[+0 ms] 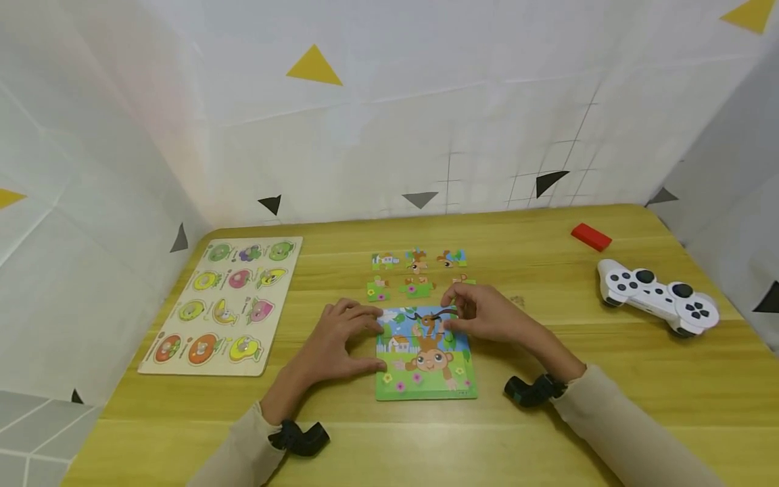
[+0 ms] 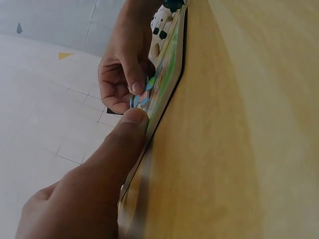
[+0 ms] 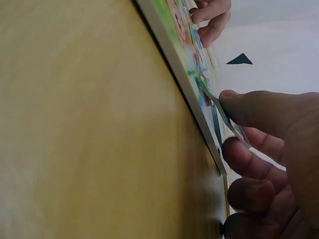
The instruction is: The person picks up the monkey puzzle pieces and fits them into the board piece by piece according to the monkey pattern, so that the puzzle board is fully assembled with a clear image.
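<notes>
A square jigsaw puzzle board (image 1: 420, 379) with a monkey picture lies flat in front of me. My right hand (image 1: 483, 312) is over its upper right part. Between thumb and fingers it pinches a thin puzzle piece (image 3: 222, 110), which stands tilted over the board in the right wrist view. At the board's left edge is my left hand (image 1: 341, 341), its fingers spread and loosely bent. The left thumb (image 2: 133, 117) touches the board's edge. Just beyond the board, several loose puzzle pieces (image 1: 417, 287) lie in two rows, one partly behind the right hand.
A wooden fruit board (image 1: 274, 318) lies to the left. On the right are a white game controller (image 1: 657, 297) and a red block (image 1: 591, 237). White patterned cloth (image 1: 389, 135) rises behind the wooden table (image 1: 389, 446).
</notes>
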{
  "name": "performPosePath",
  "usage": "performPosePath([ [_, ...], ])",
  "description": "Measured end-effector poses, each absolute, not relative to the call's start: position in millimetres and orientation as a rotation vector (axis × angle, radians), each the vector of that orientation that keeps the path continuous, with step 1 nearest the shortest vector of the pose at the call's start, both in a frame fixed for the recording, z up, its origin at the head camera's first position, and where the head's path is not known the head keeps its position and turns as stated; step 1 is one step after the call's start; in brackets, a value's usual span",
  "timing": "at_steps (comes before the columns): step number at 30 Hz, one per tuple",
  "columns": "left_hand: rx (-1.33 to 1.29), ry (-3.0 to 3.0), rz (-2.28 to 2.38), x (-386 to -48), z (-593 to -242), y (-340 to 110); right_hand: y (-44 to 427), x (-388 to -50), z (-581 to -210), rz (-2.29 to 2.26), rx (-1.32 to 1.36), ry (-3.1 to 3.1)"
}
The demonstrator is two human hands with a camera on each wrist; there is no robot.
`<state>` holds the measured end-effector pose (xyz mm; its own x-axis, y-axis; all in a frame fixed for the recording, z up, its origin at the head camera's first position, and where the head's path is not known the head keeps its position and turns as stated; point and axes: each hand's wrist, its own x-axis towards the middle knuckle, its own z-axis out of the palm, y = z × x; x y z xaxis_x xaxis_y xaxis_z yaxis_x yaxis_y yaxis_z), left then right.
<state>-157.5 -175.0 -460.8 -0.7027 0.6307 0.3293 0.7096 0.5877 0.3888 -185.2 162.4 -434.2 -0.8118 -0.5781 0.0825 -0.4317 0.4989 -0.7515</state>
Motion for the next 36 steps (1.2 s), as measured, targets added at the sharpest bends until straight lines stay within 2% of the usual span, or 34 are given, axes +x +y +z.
performPosePath([
  [15,-1.13,-2.663,-0.757,-157.1,-461.2,-174.8,159.8,-181.2,-434.1,-1.045,-0.916,2.752],
  [36,-1.124,-2.677,-0.756,-157.5,-460.9,-175.6,157.9,-177.1,-430.6,-0.988,-1.011,2.671],
])
